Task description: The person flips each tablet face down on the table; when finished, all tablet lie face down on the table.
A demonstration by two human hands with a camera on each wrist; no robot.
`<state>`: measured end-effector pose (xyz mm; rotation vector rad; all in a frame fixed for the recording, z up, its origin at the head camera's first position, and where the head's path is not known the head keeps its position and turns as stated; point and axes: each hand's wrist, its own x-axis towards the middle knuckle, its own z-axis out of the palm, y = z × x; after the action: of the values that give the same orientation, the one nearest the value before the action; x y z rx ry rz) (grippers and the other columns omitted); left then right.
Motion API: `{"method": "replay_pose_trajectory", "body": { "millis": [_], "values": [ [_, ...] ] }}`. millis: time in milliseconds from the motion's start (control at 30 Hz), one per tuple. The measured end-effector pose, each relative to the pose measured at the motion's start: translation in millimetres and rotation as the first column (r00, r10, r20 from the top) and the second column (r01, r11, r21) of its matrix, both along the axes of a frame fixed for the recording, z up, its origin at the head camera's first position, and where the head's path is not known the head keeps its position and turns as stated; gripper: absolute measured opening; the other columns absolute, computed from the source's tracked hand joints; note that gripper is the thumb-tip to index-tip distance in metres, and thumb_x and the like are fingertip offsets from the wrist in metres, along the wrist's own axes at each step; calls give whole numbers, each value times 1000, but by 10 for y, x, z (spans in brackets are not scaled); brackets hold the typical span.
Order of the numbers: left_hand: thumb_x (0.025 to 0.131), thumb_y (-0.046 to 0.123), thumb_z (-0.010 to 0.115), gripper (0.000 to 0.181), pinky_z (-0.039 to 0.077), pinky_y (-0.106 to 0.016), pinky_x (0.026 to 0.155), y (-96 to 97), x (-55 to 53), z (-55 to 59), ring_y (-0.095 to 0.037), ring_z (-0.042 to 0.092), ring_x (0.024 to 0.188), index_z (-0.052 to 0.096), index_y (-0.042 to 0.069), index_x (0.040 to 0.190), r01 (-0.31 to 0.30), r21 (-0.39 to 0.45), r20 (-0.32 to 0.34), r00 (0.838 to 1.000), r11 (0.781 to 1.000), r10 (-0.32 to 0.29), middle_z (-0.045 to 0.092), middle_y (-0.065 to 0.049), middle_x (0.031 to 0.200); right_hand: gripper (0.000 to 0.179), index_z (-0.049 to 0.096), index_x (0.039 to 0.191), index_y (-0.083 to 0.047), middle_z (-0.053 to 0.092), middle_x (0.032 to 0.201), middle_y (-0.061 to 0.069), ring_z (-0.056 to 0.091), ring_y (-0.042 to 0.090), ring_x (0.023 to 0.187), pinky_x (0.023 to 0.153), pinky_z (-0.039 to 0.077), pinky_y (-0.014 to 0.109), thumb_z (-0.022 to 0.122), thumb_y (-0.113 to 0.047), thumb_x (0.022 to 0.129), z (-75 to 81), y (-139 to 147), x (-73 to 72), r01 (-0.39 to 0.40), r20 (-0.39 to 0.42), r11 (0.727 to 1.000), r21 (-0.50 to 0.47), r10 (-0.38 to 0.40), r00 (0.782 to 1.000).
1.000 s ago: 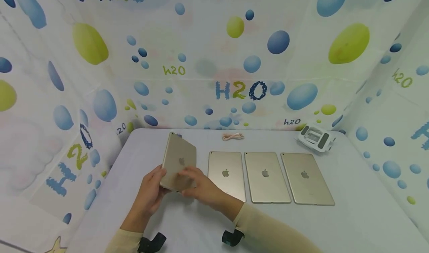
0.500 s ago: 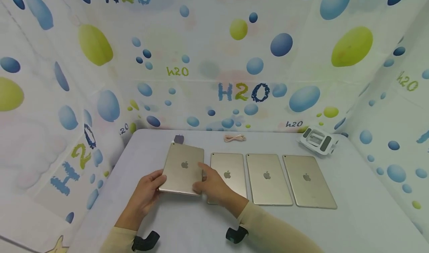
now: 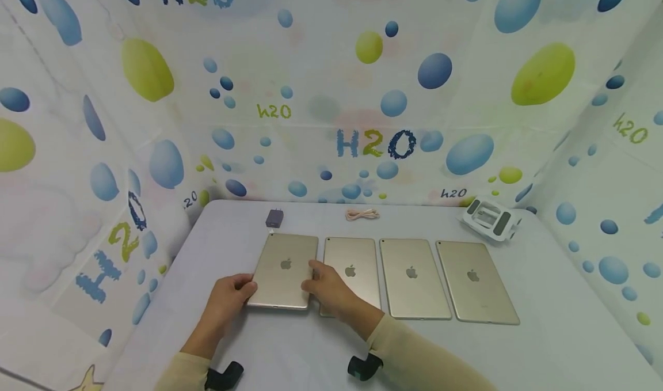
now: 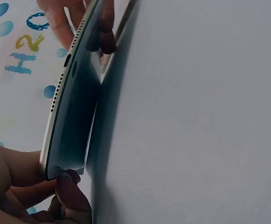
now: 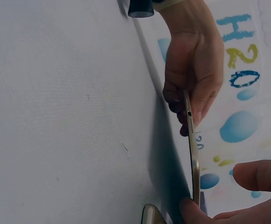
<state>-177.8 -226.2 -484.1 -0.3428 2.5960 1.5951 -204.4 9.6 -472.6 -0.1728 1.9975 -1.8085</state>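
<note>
A gold tablet with an apple logo on its back is screen down, a little above the white table, with its near edge raised. My left hand pinches its near left corner. My right hand is at its right edge; in the left wrist view that hand's fingers show on both sides of the tablet. The right wrist view shows one fingertip against the edge and another digit standing off the back. Three similar gold tablets lie in a row to the right: the nearest one, the middle one and the far right one.
Behind the held tablet lies a dark charger plug. A coiled pale cable rests near the back edge. At the back right stands a white and grey device. Patterned curtains surround the white table.
The held tablet has turned from steeply tilted to nearly flat and come down toward the table, slightly right. Both hands moved with it. The charger plug behind it is now uncovered.
</note>
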Motion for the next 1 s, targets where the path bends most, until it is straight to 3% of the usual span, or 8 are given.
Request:
{"method": "replay_pose_trajectory", "body": {
  "millis": [167,367,633,800,1000],
  "values": [
    [95,9,67,35,55,-28,72,19,7,-22,-22,65,91,66,-12,123,2,-90,-18,1000,996,-3,70,-24,113,70,23,157,8,18,165,28,20,44,152,122,20,55,57,-8,99,-10,21,-14,11,15,1000,-2,-11,1000],
    [92,11,71,34,57,-34,74,20,-6,-36,-23,67,92,69,-10,119,-3,-166,-14,1000,986,0,73,-20,106,67,26,158,3,22,165,26,29,49,147,118,30,59,55,-15,101,-6,62,-29,35,73,997,-62,-31,997],
    [90,9,70,32,56,-33,67,22,-6,-28,-21,65,82,70,-11,114,3,-247,-28,1000,969,-10,73,-15,95,68,24,158,4,20,166,26,26,46,150,116,34,58,56,-13,100,-4,67,-47,30,96,991,-132,-17,995],
    [89,11,70,34,53,-31,60,19,22,-22,-21,64,78,71,-8,116,-10,-302,-56,998,953,-7,73,-15,94,70,26,161,-6,17,168,22,42,50,139,114,36,61,57,-16,100,-16,141,-27,41,113,988,-151,-24,993],
    [94,18,67,35,50,-30,60,-10,13,44,-22,64,81,70,-1,124,10,-314,-120,992,949,-50,73,-14,100,70,25,162,-17,27,161,29,51,50,131,106,46,60,58,-20,101,43,539,-26,-22,-80,995,-100,14,997]
  ]
}}
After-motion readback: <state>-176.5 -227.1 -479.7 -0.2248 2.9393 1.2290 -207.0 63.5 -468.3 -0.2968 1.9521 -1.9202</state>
